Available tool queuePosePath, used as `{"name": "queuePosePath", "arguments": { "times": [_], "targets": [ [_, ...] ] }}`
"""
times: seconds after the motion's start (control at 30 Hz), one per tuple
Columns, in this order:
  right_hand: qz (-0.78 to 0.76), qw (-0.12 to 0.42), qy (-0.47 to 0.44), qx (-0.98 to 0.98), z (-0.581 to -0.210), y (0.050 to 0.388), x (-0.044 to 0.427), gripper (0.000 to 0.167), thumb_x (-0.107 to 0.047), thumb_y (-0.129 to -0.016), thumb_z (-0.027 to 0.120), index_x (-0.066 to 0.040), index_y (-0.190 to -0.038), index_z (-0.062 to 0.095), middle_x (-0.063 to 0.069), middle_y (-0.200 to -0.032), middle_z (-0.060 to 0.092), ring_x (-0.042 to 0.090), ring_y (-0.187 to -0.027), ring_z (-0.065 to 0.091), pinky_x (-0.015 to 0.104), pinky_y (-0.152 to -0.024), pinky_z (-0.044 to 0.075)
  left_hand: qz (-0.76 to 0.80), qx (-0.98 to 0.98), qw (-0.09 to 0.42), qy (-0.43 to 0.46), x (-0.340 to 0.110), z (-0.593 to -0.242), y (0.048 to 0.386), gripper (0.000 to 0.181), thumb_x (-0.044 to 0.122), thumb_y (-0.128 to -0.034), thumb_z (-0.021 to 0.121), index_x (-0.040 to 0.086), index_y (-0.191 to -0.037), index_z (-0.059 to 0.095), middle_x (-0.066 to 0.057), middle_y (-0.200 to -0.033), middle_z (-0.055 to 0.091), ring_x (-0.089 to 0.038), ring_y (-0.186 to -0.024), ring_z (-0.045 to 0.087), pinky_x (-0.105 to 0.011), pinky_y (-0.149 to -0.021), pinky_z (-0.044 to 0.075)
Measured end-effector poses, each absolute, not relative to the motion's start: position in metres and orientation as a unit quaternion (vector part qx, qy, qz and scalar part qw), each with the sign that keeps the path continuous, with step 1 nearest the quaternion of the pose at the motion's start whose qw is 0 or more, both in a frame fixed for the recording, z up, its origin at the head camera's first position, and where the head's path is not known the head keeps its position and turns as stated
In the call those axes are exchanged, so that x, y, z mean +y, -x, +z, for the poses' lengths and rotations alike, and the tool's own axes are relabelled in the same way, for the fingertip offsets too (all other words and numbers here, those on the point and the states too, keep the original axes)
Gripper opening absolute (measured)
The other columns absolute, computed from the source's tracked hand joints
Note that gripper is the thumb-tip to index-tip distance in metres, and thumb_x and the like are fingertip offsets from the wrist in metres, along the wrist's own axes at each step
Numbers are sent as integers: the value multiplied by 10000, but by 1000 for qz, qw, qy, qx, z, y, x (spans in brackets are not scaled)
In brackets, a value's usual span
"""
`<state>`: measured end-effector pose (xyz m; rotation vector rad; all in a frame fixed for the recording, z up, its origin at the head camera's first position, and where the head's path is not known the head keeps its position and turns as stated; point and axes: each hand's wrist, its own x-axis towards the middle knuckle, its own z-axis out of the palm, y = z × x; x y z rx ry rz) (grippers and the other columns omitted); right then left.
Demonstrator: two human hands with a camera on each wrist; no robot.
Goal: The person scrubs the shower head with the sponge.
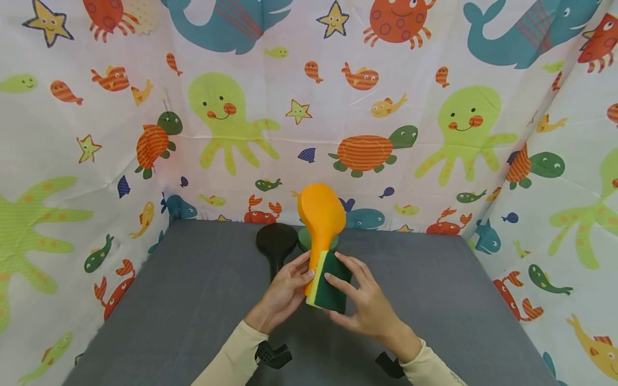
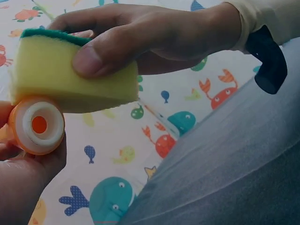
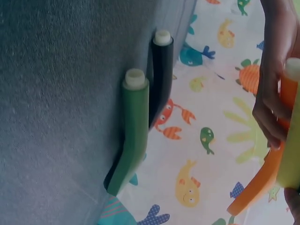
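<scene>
My left hand [image 1: 285, 292] grips the handle of an orange shower head [image 1: 322, 212], held up above the table with its round head at the top. My right hand [image 1: 369, 305] pinches a yellow sponge [image 2: 70, 70] with a dark green scouring side [image 1: 333, 281]. The sponge's yellow side lies against the orange handle. In the left wrist view, the handle's end shows a white ring-shaped fitting [image 2: 49, 119] with a hole. Along the right edge of the right wrist view, the orange handle and sponge are partly cut off.
On the grey table [image 1: 203, 300] lie a black shower head [image 1: 276, 241] and a green shower head [image 3: 136, 117], side by side behind the hands. The orange one hides most of the green one in the head view. A patterned sea-animal curtain [image 1: 289, 145] stands around the table.
</scene>
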<state>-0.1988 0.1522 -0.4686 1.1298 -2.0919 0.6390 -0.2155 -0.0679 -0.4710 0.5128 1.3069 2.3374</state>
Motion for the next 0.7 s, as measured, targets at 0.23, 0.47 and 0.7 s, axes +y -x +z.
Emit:
{"name": "queuePosePath", "arguments": {
  "times": [0.23, 0.47, 0.7],
  "targets": [
    [230, 342, -449, -793, -460, 208, 160, 620, -465, -790, 773, -179, -1319, 621, 205, -1477, 443, 324, -1276, 443, 533, -866, 550, 824, 474, 217, -220, -73, -472, 216, 644, 113, -1006, 538, 139, -1568, 224, -120, -1579, 288, -177, -1304, 486, -293, -1073, 442],
    [229, 358, -441, -791, -454, 212, 161, 575, -516, -850, 693, -179, -1312, 623, 214, -1469, 447, 344, -1275, 435, 532, -844, 557, 810, 485, 216, -247, -74, -473, 216, 610, 104, -1029, 485, 134, -1573, 209, -136, -1593, 268, -176, -1286, 502, -285, -1052, 460],
    [220, 368, -449, -783, -461, 210, 158, 596, -477, -824, 728, -164, -1320, 619, 234, -1462, 451, 350, -1268, 437, 519, -854, 548, 801, 524, 198, -212, -67, -478, 219, 555, 269, -1050, 446, 188, -1563, 253, -132, -1548, 363, -168, -1210, 547, -273, -1011, 486]
  ]
}}
